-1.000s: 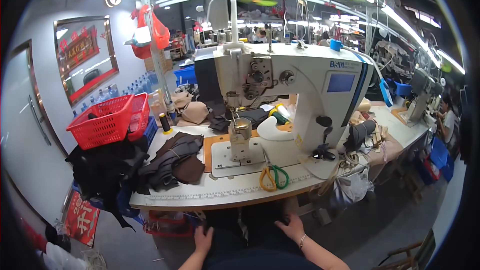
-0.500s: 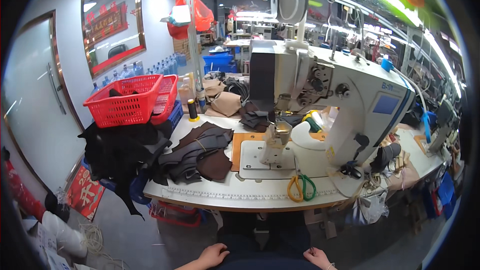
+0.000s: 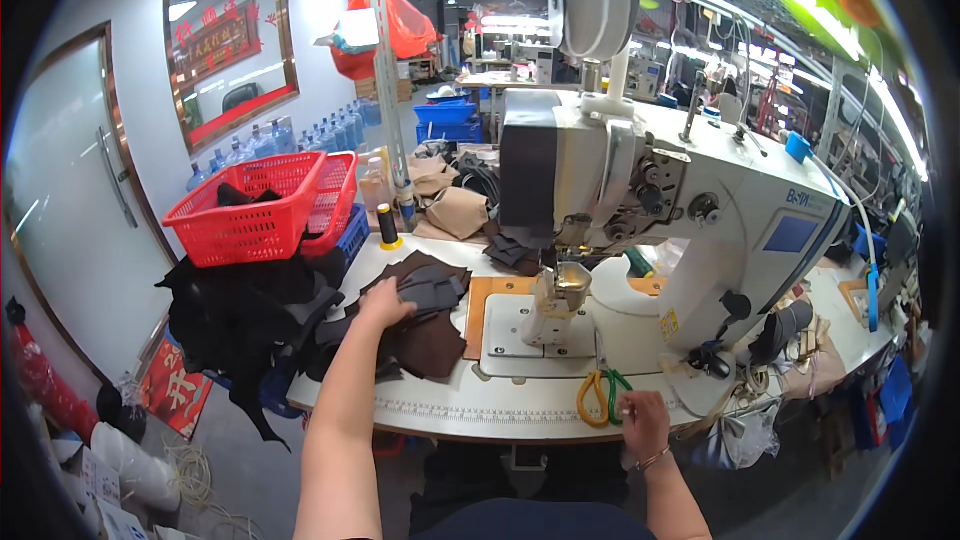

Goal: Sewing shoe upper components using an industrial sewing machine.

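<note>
My left hand (image 3: 384, 305) reaches forward onto a pile of dark grey and brown cut fabric pieces (image 3: 430, 335) on the left of the sewing table. Its thumb stands apart from the fingers, and the hand rests on the upper pieces without a visible grip. My right hand (image 3: 645, 424) is over the table's front edge with its fingers curled in, beside the green handle of a pair of scissors (image 3: 592, 402); nothing shows inside it. The scissors, with one yellow and one green handle, lie in front of the white post-bed sewing machine (image 3: 690, 180).
Red plastic baskets (image 3: 240, 225) stand at the left above a heap of black material (image 3: 245, 315). A black thread cone (image 3: 387, 225) is behind the fabric pile. Tan pieces (image 3: 458, 210) lie farther back. A clear plastic bag (image 3: 745, 435) hangs by the right edge.
Both hands have risen from my lap. The left has gone forward to the fabric pile, the right to the table edge beside the scissors. The view has shifted slightly.
</note>
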Action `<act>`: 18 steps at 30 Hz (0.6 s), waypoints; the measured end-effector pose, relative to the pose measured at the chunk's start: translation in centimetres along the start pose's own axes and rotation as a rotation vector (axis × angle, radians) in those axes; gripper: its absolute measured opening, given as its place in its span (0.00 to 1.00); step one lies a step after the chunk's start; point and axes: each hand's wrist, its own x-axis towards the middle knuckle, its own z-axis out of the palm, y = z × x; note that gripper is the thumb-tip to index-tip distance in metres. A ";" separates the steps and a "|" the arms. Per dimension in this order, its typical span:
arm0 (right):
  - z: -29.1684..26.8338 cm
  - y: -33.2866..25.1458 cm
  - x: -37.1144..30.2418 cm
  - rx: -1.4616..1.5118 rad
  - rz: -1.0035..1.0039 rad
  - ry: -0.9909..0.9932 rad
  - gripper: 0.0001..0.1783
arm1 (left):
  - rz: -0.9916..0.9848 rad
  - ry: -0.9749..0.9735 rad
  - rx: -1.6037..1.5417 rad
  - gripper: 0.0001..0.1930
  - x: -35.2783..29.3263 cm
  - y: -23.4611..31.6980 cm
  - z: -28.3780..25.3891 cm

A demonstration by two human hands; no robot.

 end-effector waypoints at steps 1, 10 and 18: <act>0.3 0.8 0.5 -0.001 0.004 0.008 0.11 | -0.079 -0.143 0.042 0.46 1.5 -1.3 1.1; 1.8 4.8 1.5 -0.139 0.243 -0.031 0.10 | 0.115 0.148 0.238 0.43 -1.2 4.1 -1.0; 3.4 4.0 3.4 -0.071 0.239 -0.091 0.08 | 0.589 0.246 -1.018 0.19 -5.5 20.7 0.1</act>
